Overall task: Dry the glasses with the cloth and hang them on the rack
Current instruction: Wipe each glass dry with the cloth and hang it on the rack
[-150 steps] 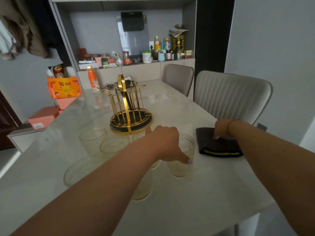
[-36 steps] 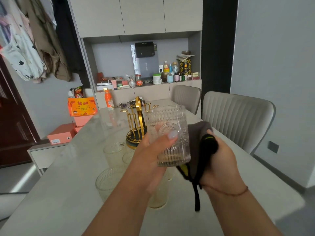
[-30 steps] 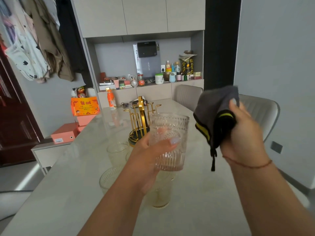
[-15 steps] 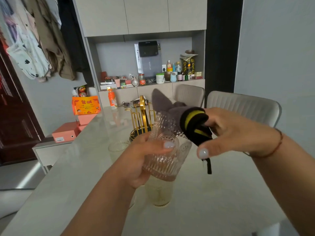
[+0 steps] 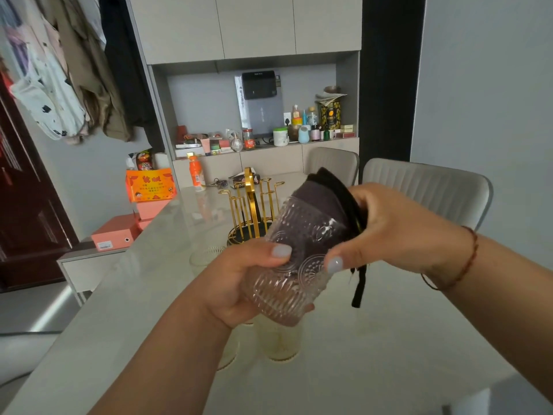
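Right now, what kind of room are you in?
Probably a home dining room: a long table with padded chairs, a cupboard shelf crowded with bottles and jars, and clothes hanging by the door.

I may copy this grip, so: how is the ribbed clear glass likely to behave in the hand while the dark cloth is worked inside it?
The ribbed clear glass looks rigid and probably fragile, being thin-looking embossed glass. Its ridges likely aid the left hand. Held tilted over the pale marble table, it could slip if the dark cloth is pushed hard.
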{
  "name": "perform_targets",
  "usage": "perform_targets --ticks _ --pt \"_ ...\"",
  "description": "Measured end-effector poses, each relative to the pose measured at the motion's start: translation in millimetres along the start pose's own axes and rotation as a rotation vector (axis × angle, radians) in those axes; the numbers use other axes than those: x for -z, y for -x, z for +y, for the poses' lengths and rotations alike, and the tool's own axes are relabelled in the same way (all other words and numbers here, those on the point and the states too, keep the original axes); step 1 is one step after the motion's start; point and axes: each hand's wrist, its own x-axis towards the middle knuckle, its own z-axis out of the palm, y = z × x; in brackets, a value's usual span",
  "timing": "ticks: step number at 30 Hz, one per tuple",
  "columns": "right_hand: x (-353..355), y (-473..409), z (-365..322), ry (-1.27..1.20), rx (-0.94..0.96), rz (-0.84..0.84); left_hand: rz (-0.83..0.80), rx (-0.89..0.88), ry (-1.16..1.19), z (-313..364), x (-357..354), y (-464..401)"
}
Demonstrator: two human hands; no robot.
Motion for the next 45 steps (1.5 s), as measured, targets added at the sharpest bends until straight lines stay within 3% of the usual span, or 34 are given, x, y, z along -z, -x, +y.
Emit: perform_targets --ticks 7,9,12,17,19,22,25,28,30,33,35,36,39,40,42,45 --pt "-4 -2 0 0.157 0.267 0.326 0.01 -0.052 -0.009 4 -1 5" --pt "3 2 -2 0.299 0.29 0.266 0.003 -0.035 -0.013 4 -1 7" --pt "9 6 -6 0.497 0.168 -0.02 -0.01 0.001 0.009 5 1 9" --pt "4 -3 -15 0.454 -0.022 -0.478 -0.207 0.12 0.004 12 -6 1" --pt "2 -5 -20 0.416 -0.06 -0.496 -0.283 0.15 0.009 12 -10 -3" --pt "3 -4 -18 0.267 -0.083 -0.366 -0.285 0.147 0.044 14 -7 -5" --pt "5 -2 -16 0.254 -0.063 -0.222 -0.075 0.082 0.093 17 -2 -3" --pt "2 -2 -15 0.66 0.118 -0.09 0.222 0.163 0.103 16 -5 1" --pt "-1 -5 -8 1.131 0.296 -0.063 0.31 0.194 0.074 14 -10 2" --pt "-6 -12 1 1.471 0.322 -0.103 0.42 0.08 0.077 10 -15 1" --pt "-5 -17 7 1.379 0.186 -0.145 0.487 -0.054 0.026 5 -12 -3" --pt "-3 -18 9 1.145 0.093 -0.183 0.515 -0.132 -0.021 3 -10 -4" --pt "1 -18 4 0.049 -0.122 -0.309 0.521 -0.32 -0.239 -4 2 -7" --pt "3 -17 8 -0.142 -0.152 -0.277 0.503 -0.345 -0.304 -4 7 -6" --pt "1 -15 14 -0.058 -0.135 -0.201 0.482 -0.303 -0.334 -1 14 -3" --pt "-6 -21 27 0.661 0.012 -0.134 0.499 -0.089 -0.205 7 11 -1"
